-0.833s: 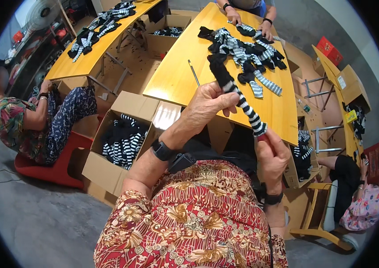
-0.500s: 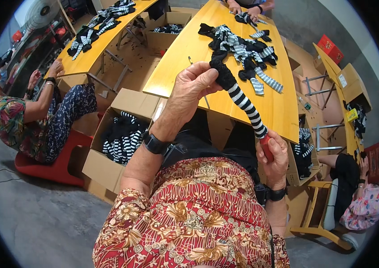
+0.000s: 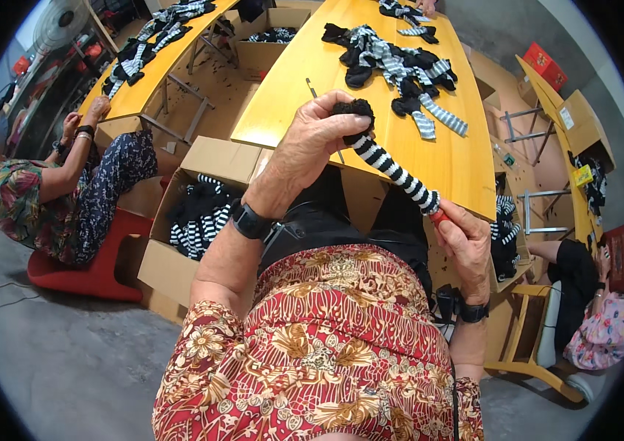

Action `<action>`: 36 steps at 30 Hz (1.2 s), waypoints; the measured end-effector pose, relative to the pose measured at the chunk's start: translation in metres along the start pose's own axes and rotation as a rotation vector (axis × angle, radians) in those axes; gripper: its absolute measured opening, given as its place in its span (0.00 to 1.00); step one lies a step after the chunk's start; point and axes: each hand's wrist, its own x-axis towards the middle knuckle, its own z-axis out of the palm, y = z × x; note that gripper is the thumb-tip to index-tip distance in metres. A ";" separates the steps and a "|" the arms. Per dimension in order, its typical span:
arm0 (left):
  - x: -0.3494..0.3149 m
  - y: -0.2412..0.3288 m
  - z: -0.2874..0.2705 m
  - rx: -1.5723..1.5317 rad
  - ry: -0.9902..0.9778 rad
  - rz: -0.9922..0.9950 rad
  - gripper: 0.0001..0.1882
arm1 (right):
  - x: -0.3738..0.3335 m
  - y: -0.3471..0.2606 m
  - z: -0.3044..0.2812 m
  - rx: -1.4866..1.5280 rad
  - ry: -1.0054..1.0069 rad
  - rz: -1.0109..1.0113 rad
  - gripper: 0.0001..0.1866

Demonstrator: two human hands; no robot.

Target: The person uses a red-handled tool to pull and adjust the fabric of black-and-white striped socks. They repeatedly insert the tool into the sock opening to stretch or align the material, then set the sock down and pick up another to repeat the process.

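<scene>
A black-and-white striped sock [image 3: 394, 170] is stretched slantwise between my hands above the near edge of the yellow table. My left hand [image 3: 305, 143] pinches its black end, which is bunched up over the fingertips. At the striped end, my right hand [image 3: 468, 239] grips a red handle [image 3: 439, 216] that meets the sock's opening. What the handle belongs to is hidden inside the sock. Farther up the table lies a loose pile of black and grey-striped socks [image 3: 385, 62].
A cardboard box [image 3: 158, 268] of striped socks stands left of my legs, another box [image 3: 521, 257] to the right. A thin rod-like tool [image 3: 311, 88] lies on the yellow table [image 3: 275, 110]. Co-workers sit at left [image 3: 40, 191] and right [image 3: 606, 334]; another's hand shows at the far end.
The black end of the sock has gone from hanging long to bunched in my left hand. My right hand has shifted slightly right. The left co-worker's hands have come together.
</scene>
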 end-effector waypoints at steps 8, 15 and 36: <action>0.000 -0.007 0.010 -0.161 0.028 -0.043 0.07 | -0.009 0.013 0.028 -0.122 0.099 -0.203 0.17; 0.001 -0.022 0.032 -0.400 0.036 -0.003 0.07 | -0.011 0.023 0.033 -0.094 0.182 -0.215 0.17; 0.002 -0.026 0.036 -0.266 0.083 0.023 0.08 | 0.005 0.017 0.041 -0.253 0.148 -0.389 0.16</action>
